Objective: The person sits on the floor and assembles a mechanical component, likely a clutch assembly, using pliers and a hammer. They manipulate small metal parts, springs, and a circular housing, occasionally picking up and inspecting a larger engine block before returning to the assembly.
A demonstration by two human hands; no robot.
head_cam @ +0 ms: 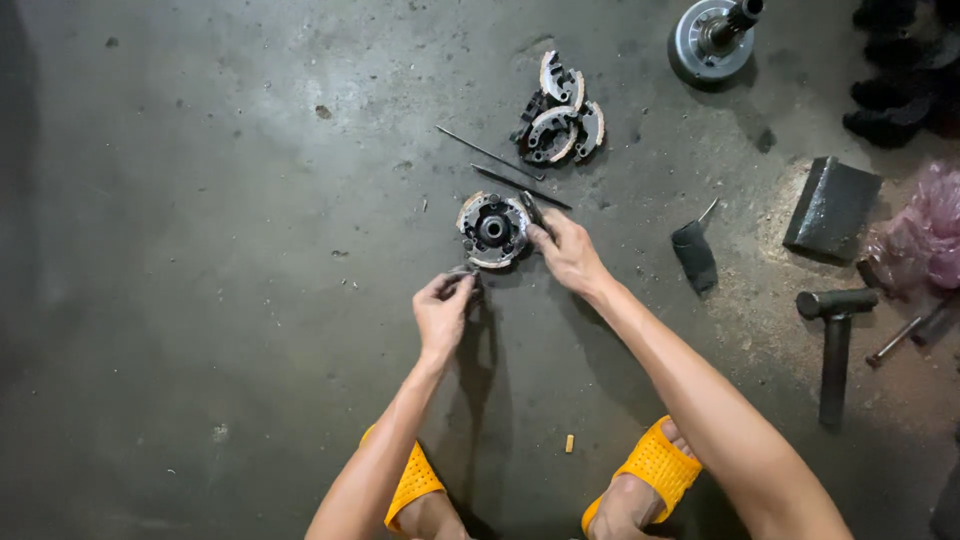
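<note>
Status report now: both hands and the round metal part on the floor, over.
Left hand pinching a small metal piece. Right hand steadying the round grey metal clutch hub on the concrete floor. Two thin rods beyond, not touching.

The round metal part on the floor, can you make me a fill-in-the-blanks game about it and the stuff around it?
1. The right hand touches the round metal part, which lies on the ____.
2. The person's sandals are coloured ____.
3. The hammer lies on the ____ side of the picture.
4. Two thin ____ lie between the round metal part and the pile of curved metal pieces.

Missing words: floor; yellow; right; rods
</note>
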